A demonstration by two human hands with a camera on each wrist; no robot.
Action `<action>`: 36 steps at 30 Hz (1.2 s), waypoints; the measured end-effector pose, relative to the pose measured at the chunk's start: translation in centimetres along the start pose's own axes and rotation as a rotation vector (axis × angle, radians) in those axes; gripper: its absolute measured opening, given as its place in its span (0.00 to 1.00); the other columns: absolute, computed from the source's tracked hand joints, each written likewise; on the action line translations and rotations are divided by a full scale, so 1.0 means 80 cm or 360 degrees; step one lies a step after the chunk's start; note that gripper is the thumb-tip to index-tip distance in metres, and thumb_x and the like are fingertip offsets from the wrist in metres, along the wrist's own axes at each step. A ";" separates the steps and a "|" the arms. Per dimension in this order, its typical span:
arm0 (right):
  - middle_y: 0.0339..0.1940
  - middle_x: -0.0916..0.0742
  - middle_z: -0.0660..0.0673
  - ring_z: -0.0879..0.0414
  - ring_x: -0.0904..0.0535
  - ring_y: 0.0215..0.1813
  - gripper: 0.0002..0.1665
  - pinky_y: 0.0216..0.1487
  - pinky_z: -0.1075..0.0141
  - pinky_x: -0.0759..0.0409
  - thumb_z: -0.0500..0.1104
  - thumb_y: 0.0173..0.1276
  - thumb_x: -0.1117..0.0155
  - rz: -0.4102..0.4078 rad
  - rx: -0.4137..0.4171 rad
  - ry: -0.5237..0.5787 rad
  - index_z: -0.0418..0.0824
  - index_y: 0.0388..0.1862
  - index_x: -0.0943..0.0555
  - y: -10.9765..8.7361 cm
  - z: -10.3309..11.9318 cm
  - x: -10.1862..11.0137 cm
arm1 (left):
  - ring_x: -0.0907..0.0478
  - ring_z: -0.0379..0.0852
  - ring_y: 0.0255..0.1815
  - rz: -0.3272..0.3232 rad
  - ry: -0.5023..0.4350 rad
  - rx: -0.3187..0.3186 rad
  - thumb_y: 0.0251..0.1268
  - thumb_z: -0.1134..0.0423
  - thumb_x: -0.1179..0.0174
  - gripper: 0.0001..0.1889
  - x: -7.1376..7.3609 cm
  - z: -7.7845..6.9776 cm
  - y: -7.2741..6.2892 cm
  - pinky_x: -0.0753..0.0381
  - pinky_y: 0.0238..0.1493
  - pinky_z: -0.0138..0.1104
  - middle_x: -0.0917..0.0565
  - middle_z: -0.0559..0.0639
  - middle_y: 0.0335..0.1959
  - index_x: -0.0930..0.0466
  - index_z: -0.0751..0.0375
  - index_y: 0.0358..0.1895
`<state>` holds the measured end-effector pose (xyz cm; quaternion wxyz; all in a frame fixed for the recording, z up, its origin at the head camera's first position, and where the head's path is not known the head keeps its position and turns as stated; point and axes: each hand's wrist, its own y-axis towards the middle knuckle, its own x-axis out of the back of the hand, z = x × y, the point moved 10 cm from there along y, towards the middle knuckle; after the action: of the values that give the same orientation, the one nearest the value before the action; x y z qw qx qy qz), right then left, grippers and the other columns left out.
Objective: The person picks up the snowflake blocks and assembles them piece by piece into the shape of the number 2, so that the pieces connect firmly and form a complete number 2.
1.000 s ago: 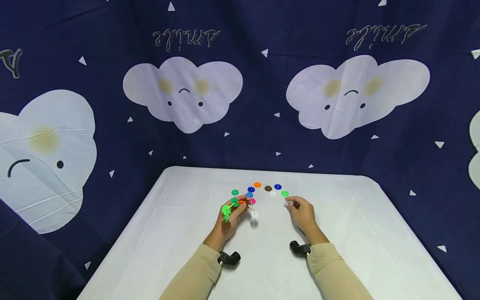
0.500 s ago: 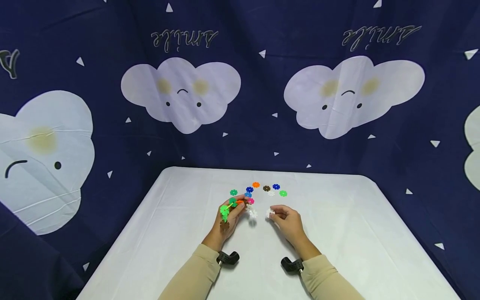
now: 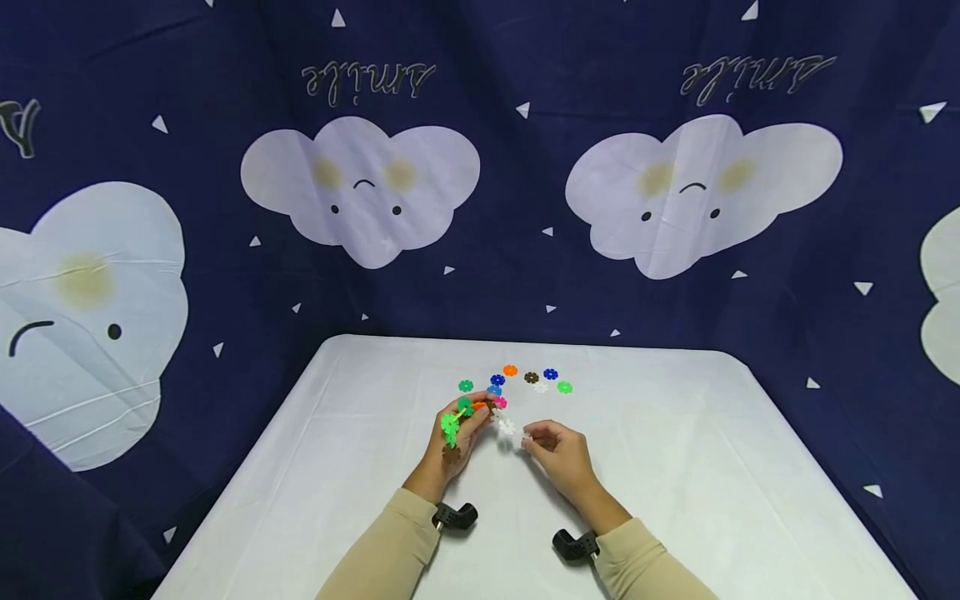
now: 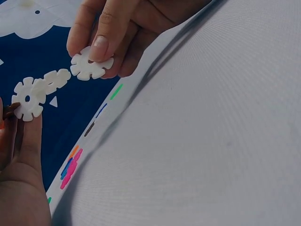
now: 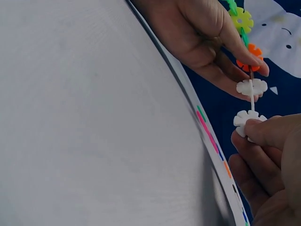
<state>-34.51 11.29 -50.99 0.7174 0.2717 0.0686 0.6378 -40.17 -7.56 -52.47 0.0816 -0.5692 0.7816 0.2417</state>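
Note:
My left hand (image 3: 463, 433) holds a chain of interlocked snowflake discs in bright green (image 3: 449, 425), yellow (image 5: 242, 20), orange (image 5: 249, 56), brown and white. Its white end (image 3: 506, 427) points toward my right hand (image 3: 564, 457). Between thumb and fingers, that hand pinches a single white snowflake disc (image 4: 87, 67). In the left wrist view the pinched disc's rim is right at the last white disc (image 4: 55, 81) of the chain. From the right wrist, that last disc shows edge-on, above the pinched one (image 5: 245, 121). My left fingers grip the chain near its orange and brown discs, partly covering them.
Loose snowflake discs lie scattered on the white table (image 3: 675, 467) beyond my hands: orange (image 3: 510, 370), brown (image 3: 532, 377), blue (image 3: 551, 374), white (image 3: 541, 387), light green (image 3: 565, 387), pink (image 3: 501, 402) and several others. A dark blue cloud-print curtain (image 3: 525, 292) hangs behind the table.
My right hand has moved left and toward me from beside the light green disc, carrying the white disc to the chain's white end. My left hand stays nearly still with the chain.

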 end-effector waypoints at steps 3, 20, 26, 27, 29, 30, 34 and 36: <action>0.31 0.10 0.38 0.42 0.11 0.33 0.12 0.40 0.58 0.10 0.20 0.58 0.24 -0.0055 0.0110 -0.0049 0.28 0.38 0.12 -0.002 0.017 0.000 | 0.18 0.50 0.58 -0.0011 -0.0005 0.0010 0.78 0.76 0.41 0.20 0.000 0.001 0.000 0.18 0.61 0.40 0.20 0.69 0.64 0.28 0.83 0.67; 0.32 0.09 0.44 0.51 0.10 0.34 0.12 0.42 0.67 0.12 0.24 0.58 0.20 -0.0101 0.0297 -0.0036 0.35 0.38 0.11 -0.001 0.008 0.008 | 0.16 0.50 0.55 -0.0051 -0.0058 0.0031 0.75 0.78 0.39 0.18 -0.003 -0.001 -0.001 0.17 0.59 0.39 0.22 0.77 0.63 0.25 0.85 0.62; 0.29 0.10 0.38 0.45 0.11 0.30 0.11 0.37 0.71 0.14 0.20 0.56 0.23 -0.0184 0.0244 -0.0030 0.28 0.35 0.13 -0.005 0.034 0.012 | 0.15 0.49 0.53 -0.0050 -0.0152 0.0049 0.73 0.78 0.37 0.19 -0.004 -0.001 -0.002 0.17 0.57 0.39 0.26 0.82 0.64 0.25 0.86 0.61; 0.29 0.10 0.36 0.45 0.11 0.31 0.10 0.36 0.71 0.14 0.20 0.56 0.23 -0.0182 0.0201 0.0006 0.26 0.36 0.14 -0.005 0.038 0.013 | 0.14 0.49 0.53 -0.0056 -0.0153 0.0047 0.73 0.78 0.37 0.18 -0.004 -0.002 -0.002 0.16 0.57 0.39 0.25 0.81 0.63 0.25 0.86 0.61; 0.31 0.11 0.33 0.45 0.11 0.31 0.09 0.36 0.70 0.14 0.20 0.58 0.25 -0.0172 0.0092 0.0089 0.24 0.37 0.14 -0.006 0.042 0.013 | 0.14 0.49 0.53 -0.0058 -0.0153 0.0040 0.72 0.78 0.36 0.18 -0.004 -0.002 -0.002 0.16 0.57 0.39 0.24 0.80 0.63 0.24 0.86 0.60; 0.31 0.11 0.32 0.46 0.11 0.32 0.09 0.35 0.71 0.14 0.20 0.60 0.26 -0.0166 0.0036 0.0129 0.23 0.38 0.15 -0.006 0.042 0.013 | 0.14 0.49 0.53 -0.0054 -0.0147 0.0032 0.72 0.78 0.36 0.18 -0.004 -0.003 -0.002 0.16 0.57 0.39 0.23 0.80 0.62 0.24 0.86 0.60; 0.33 0.11 0.30 0.44 0.11 0.33 0.08 0.36 0.70 0.14 0.20 0.62 0.27 -0.0154 -0.0065 0.0204 0.22 0.40 0.15 -0.009 0.041 0.011 | 0.14 0.50 0.54 -0.0031 -0.0124 0.0004 0.73 0.78 0.37 0.18 -0.006 -0.004 -0.002 0.17 0.57 0.40 0.25 0.82 0.62 0.25 0.88 0.60; 0.32 0.11 0.31 0.42 0.11 0.33 0.08 0.35 0.70 0.14 0.20 0.61 0.26 -0.0166 -0.0048 0.0194 0.23 0.39 0.15 -0.010 0.043 0.011 | 0.14 0.50 0.54 -0.0037 -0.0113 0.0004 0.72 0.78 0.36 0.19 -0.005 -0.002 -0.002 0.16 0.57 0.40 0.24 0.82 0.61 0.26 0.89 0.60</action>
<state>-32.15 11.09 -48.26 0.7481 0.2177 0.1165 0.6159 -39.87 -7.36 -52.20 0.1128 -0.5693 0.7718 0.2599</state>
